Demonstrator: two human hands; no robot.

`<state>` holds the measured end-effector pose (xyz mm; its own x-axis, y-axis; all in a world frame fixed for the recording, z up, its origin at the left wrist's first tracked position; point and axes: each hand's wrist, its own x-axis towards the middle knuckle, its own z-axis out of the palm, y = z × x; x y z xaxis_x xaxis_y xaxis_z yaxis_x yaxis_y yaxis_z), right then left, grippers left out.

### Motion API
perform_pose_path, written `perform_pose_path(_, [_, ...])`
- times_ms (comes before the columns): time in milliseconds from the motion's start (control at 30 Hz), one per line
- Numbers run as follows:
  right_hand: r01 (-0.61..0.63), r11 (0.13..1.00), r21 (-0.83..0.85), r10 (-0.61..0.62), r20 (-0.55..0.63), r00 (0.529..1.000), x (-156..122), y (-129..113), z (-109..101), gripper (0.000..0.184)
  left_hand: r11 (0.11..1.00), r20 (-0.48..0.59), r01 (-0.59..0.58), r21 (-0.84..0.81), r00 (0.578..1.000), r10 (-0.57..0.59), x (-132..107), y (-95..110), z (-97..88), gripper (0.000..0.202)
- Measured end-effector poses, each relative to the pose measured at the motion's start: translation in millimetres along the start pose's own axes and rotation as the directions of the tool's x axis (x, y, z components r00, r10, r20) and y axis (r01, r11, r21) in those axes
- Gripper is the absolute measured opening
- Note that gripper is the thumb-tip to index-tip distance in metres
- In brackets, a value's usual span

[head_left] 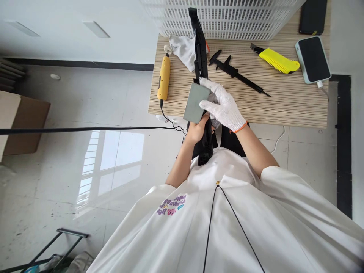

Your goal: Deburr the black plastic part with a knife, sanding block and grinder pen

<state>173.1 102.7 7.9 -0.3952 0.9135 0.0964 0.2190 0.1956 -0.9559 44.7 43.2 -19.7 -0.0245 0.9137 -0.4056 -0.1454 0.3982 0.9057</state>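
Grip, left hand (196, 131): bare, grasping the long black strip (201, 57), thumb along its edge; the other fingers are hidden. Grip, right hand (226, 107): gloved, apparently grasping the grey-green pad (193, 102), one digit lying over its face, another at its far edge; the curled fingers behind are partly hidden.

The strip runs through the grip, its far end beyond the hands and its near end by the wearer's shirt. The pad lies across it, just above the left thumb.

Left of the grip: a yellow corded tool (164, 79). Beyond, partly behind the strip: a white cloth (183, 50). Right and beyond: a caliper (233, 70), then a yellow utility knife (277, 60), all on the tabletop (287, 106).

Assessment: the strip is best braced firmly by the left hand, with the pad square to its surface, pressure even and bare fingertips clear of the pad's edge.
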Motion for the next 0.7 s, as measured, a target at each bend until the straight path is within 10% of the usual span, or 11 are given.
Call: perform_pose_path(700, [-0.016, 1.000, 0.024, 0.017, -0.057, 0.998, 0.1, 3.0, 1.1, 0.071, 1.000, 0.003, -0.029, -0.007, 1.000, 0.029, 0.5, -1.3, -1.1, 0.037])
